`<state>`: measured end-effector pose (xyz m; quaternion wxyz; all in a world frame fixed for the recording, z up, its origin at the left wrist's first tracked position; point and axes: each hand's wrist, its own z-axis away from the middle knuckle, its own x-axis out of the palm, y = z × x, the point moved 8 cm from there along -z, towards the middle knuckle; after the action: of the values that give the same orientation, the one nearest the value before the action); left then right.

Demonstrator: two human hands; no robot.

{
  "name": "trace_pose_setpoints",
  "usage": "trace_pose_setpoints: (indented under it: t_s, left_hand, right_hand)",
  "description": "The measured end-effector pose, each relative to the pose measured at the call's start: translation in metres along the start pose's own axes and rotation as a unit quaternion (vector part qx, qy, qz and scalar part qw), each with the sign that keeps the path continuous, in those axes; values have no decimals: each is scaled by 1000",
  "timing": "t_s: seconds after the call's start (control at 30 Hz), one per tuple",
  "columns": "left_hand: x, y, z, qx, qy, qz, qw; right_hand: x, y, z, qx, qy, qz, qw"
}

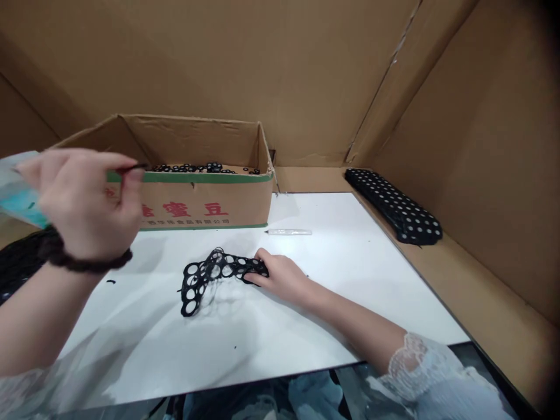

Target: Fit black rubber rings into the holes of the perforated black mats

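Observation:
My right hand is closed on one end of a black perforated strip with large round holes. The strip lies bent on the white tabletop, its other end to the left, with thin black strands around it. Raised at the left, in front of a cardboard box, my left hand pinches a small dark piece between thumb and fingertip. Whether that piece is a ring or a scrap, I cannot tell. Small black rings lie inside the box.
A white pen-like tool lies behind the strip. On the cardboard ledge at right rests a black roll with pale dots. Dark dotted material and a plastic bag sit at left. Cardboard walls enclose the white table.

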<state>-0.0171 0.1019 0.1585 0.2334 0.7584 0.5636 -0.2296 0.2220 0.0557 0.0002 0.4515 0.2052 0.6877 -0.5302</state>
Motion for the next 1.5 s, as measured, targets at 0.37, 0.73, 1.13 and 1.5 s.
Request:
trace_pose_setpoints:
  t_s: [0.37,0.73,1.13,1.5]
  left_hand:
    - [27,114,13,238,-181,117,947]
    - [93,139,113,314,-401,201,837]
    - [122,127,116,90,-451,324,827]
    - [133,131,113,29,-462,359,810]
  right_hand:
    - [-11,6,-3,-8,0,-36,999]
    - [-20,1,-4,-69,-16,-39,997]
    - [-41,30,-11,31,145,42,988]
    - [-39,57,-32,124,131,65,981]
